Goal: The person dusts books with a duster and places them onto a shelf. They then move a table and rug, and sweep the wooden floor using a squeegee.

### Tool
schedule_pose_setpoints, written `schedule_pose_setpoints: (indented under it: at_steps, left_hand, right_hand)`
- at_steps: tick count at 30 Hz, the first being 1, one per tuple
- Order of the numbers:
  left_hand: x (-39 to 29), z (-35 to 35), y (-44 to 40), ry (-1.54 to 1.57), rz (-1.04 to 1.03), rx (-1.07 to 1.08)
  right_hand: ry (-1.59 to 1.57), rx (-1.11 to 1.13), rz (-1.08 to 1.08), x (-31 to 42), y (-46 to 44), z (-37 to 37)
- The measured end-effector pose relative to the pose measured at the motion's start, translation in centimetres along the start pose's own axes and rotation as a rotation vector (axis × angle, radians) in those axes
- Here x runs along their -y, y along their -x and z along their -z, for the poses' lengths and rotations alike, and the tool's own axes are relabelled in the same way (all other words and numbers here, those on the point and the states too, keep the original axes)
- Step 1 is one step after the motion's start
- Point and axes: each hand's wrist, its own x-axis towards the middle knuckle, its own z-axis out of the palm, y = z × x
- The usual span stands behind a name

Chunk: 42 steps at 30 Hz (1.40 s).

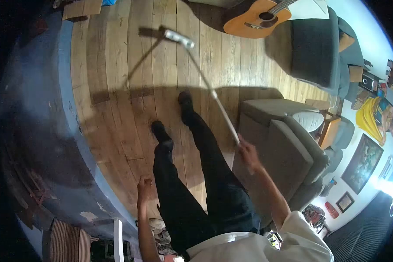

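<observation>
My right hand [249, 153] is wrapped round the pale pole of a long-handled mop [225, 114], near its upper end. The pole slants forward and left, away from me. At its far end is a narrow white head [179, 39], slightly blurred, over the wooden floor. The head's shadow lies just left of it. My left hand [145, 188] hangs beside my left leg, fingers curled in, with nothing visible in it. Both my feet [186, 104] are on the floorboards behind the mop head.
A grey armchair [273, 144] stands close on my right. An acoustic guitar [255, 19] lies at the far right, near a dark grey sofa [314, 50]. Along my left runs a worn blue wall [70, 118]. A cardboard piece [81, 9] lies at the far left.
</observation>
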Motion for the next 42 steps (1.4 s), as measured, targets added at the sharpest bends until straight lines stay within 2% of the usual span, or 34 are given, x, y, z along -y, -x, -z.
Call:
schedule_pose_setpoints:
  at_steps: [1,3,4,6,8,9,11,13,15,17,18,19,20,21,23,24,27,29,30,31,33,34,35,36,37,38,39,40,42]
  left_hand:
    - [1.6,0.7,0.2,0.001,0.001,0.005]
    - [3.9,2.0,0.1,0.083,-0.071,-0.018]
    - [3.7,2.5,0.1,0.044,-0.009,-0.050]
    - [6.5,3.9,-0.7,0.071,-0.043,-0.040]
    - [8.3,4.3,-1.3,0.098,-0.069,-0.024]
    - [9.0,4.8,-1.2,0.165,-0.057,-0.004]
    - [9.9,6.7,-0.2,0.203,-0.050,0.017]
    - [12.4,7.4,-0.1,0.464,-0.056,0.038]
    - [12.8,7.9,-0.8,0.387,0.253,-0.043]
    - [7.2,8.1,4.8,0.006,0.087,-0.073]
    - [10.7,8.2,4.0,0.027,0.034,-0.091]
    - [14.4,8.7,3.2,0.045,-0.020,-0.108]
    - [13.5,8.9,4.1,0.149,-0.035,-0.109]
    - [12.6,8.7,5.8,0.241,-0.043,-0.105]
    - [11.5,9.6,7.7,0.144,0.053,-0.096]
    - [9.6,9.6,8.3,0.117,0.014,-0.029]
    - [2.5,8.2,15.4,0.149,0.040,-0.150]
    - [-0.6,8.0,15.8,0.116,0.034,-0.159]
    - [-2.1,8.2,15.4,0.073,0.012,-0.148]
    - [-3.0,8.5,14.0,-0.010,-0.022,-0.120]
    - [-5.4,9.4,10.6,-0.254,-0.115,-0.050]
    - [-7.2,9.7,8.6,-0.401,-0.187,-0.024]
    - [-9.3,9.9,6.9,-0.519,-0.277,-0.011]
    - [-11.6,9.8,5.0,-0.614,-0.356,-0.006]
    - [-14.8,8.6,5.1,-0.555,-0.452,-0.030]
    - [-17.9,7.5,4.9,-0.501,-0.550,-0.051]
    - [-21.4,5.9,5.4,-0.364,-0.736,-0.092]
    - [-26.3,3.5,7.3,-0.220,-0.326,-0.085]
    - [-30.5,0.2,6.6,-0.216,-0.255,-0.044]
  right_hand:
    - [0.091,-0.083,0.191,0.5,-2.7,0.1]
    - [0.214,-0.250,0.344,5.6,-6.3,-0.6]
    - [0.357,-0.266,0.343,7.2,-9.5,-0.7]
    - [0.401,-0.349,0.254,11.3,-15.4,-2.3]
    - [0.465,-0.403,0.375,11.4,-22.0,-3.7]
    - [0.575,-0.436,0.389,11.4,-22.4,-4.7]
    - [0.650,-0.463,0.395,8.3,-19.1,-6.6]
    - [0.467,-0.326,0.413,2.8,-12.9,-6.5]
    - [0.449,-0.324,0.479,-4.0,-5.1,-6.0]
    - [0.576,-0.322,0.278,-8.1,2.6,-6.4]
    - [0.553,-0.358,0.297,-8.9,5.9,-5.9]
    - [0.239,-0.198,0.073,-9.5,9.1,-5.4]
    - [-0.078,-0.025,-0.130,-9.0,11.5,-4.4]
    - [-0.117,-0.044,-0.103,-7.6,14.5,-3.4]
    - [-0.462,0.026,-0.186,-4.3,21.8,-2.2]
    - [-0.493,0.014,-0.143,-4.7,22.5,-2.2]
    - [-0.720,-0.077,-0.150,-6.1,23.9,-2.5]
    - [-0.667,-0.297,-0.006,-4.4,22.9,-2.3]
    - [-0.725,-0.339,0.024,-1.1,23.6,-1.1]
    - [-0.749,-0.340,0.047,0.1,22.1,0.1]
    - [-0.566,-0.568,0.087,2.5,17.4,2.0]
    - [-0.554,-0.588,0.059,3.6,14.8,3.8]
    - [-0.407,-0.673,0.099,4.7,11.8,5.8]
    - [-0.414,-0.773,0.073,5.7,8.6,7.4]
    - [-0.416,-0.876,0.044,6.8,5.4,9.4]
    - [-0.430,-0.877,0.034,7.6,2.3,11.9]
    - [-0.436,-0.882,0.003,8.2,-1.0,14.8]
    - [-0.440,-0.884,-0.031,8.7,-4.6,17.9]
    - [-0.346,-0.937,0.020,9.8,-11.6,24.7]
